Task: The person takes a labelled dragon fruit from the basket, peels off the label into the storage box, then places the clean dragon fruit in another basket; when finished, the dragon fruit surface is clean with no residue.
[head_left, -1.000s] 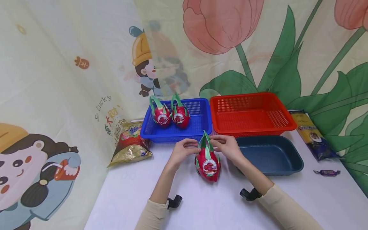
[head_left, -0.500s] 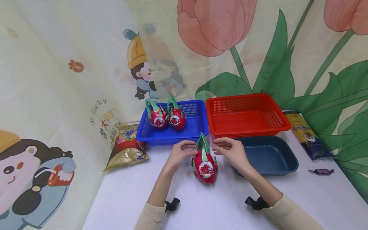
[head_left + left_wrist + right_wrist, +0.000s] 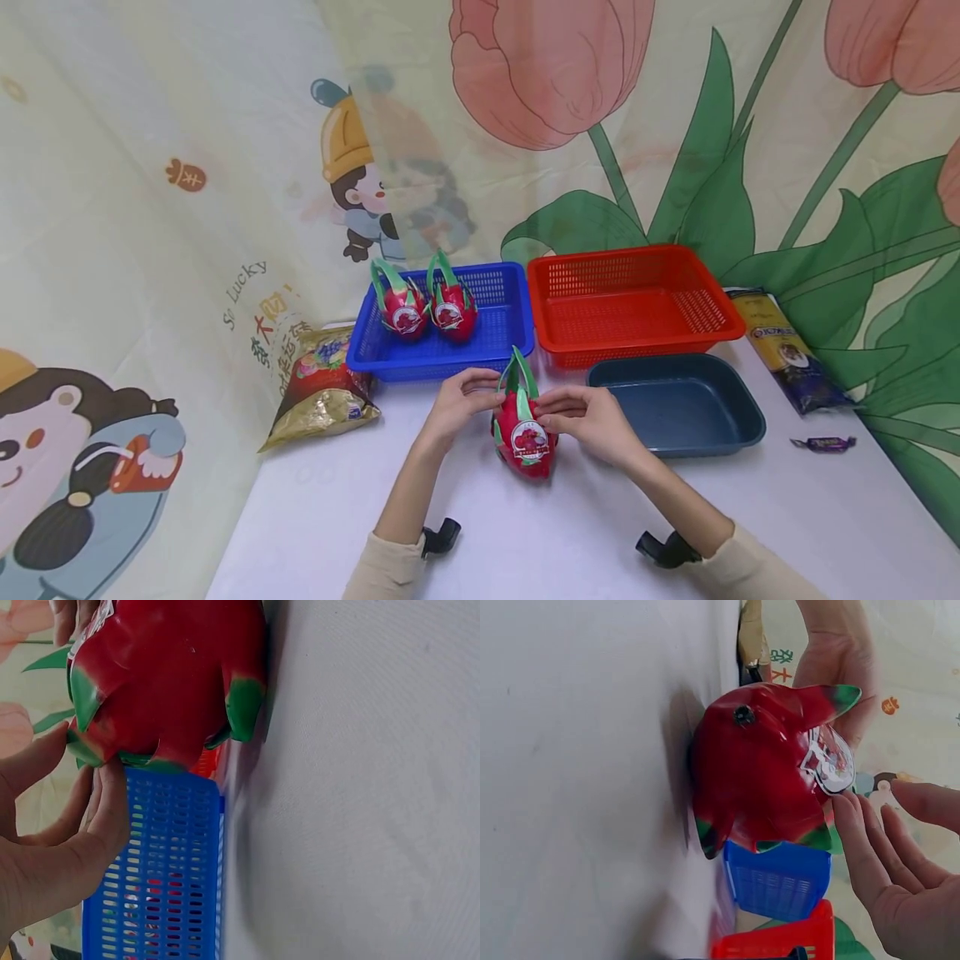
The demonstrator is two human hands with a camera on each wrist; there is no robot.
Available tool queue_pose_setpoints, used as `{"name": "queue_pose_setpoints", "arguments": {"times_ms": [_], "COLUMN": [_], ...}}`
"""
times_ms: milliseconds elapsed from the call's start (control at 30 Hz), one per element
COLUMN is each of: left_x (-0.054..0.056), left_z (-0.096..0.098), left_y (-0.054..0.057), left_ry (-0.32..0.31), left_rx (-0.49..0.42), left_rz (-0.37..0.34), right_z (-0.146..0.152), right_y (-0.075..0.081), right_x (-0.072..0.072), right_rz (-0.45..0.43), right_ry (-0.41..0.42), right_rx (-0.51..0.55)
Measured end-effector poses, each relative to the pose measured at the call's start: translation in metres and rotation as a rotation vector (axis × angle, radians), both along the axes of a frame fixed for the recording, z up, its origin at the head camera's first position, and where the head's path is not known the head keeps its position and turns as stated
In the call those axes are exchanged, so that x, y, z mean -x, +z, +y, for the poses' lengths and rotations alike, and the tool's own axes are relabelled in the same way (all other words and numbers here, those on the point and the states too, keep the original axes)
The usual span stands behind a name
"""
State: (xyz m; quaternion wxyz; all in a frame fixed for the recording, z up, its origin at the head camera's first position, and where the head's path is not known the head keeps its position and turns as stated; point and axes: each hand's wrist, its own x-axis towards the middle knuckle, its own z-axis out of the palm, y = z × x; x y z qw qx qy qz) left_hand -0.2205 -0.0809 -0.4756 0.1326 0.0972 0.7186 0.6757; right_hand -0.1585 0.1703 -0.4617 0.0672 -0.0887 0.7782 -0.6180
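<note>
A glossy red dragon fruit [image 3: 527, 446] with green leaf tips and a round label stands on the white table in the head view, its long leaves pointing up. My left hand [image 3: 459, 403] is at its left side. In the left wrist view, thumb and fingers pinch one of the fruit's green leaf tips [image 3: 84, 750]. On the other side, my right hand [image 3: 592, 419] has its fingertips at the fruit beside the label [image 3: 831, 761]. Those fingers look extended in the right wrist view, with the thumb held apart. The fruit's far side is hidden.
Behind stands a blue basket [image 3: 495, 350] holding two similar dragon fruits [image 3: 452, 312]. A red basket [image 3: 637, 343] and a dark blue tray [image 3: 678, 450] lie to the right. Bags [image 3: 322, 392] [image 3: 783, 350] flank the baskets. A purple-wrapped candy [image 3: 825, 444] lies far right.
My right hand has drawn away from the fruit's upper leaves, then come back lower, beside the label. The left hand stays at the fruit's left side. The head view has shifted slightly right.
</note>
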Motion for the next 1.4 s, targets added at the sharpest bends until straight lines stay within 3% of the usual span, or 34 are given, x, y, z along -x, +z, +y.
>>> {"name": "queue_pose_setpoints", "arguments": {"times_ms": [333,567,733,933,1233,1400], "left_x": [-0.001,-0.002,-0.002,-0.002,-0.002,-0.003], "left_z": [0.000,0.000,0.001,0.000,-0.001,0.001], "left_y": [0.000,-0.003,-0.005,-0.004,-0.005,-0.005], "left_ry": [0.021,0.049,0.065,0.083,0.096,0.088], "left_rx": [0.000,-0.027,-0.029,-0.043,-0.053,-0.057], "left_rz": [0.002,-0.053,-0.056,-0.058,-0.058,-0.047], "right_z": [0.000,0.005,0.004,0.001,-0.002,0.000], "right_y": [-0.007,-0.011,-0.013,-0.012,-0.016,-0.019], "right_x": [0.002,0.005,0.006,0.008,0.009,0.009], "right_rz": [-0.023,-0.086,-0.077,-0.090,-0.113,-0.188], "right_ry": [-0.007,0.028,0.026,0.029,-0.019,-0.065], "right_rx": [-0.025,-0.032,-0.041,0.041,0.052,0.022]}}
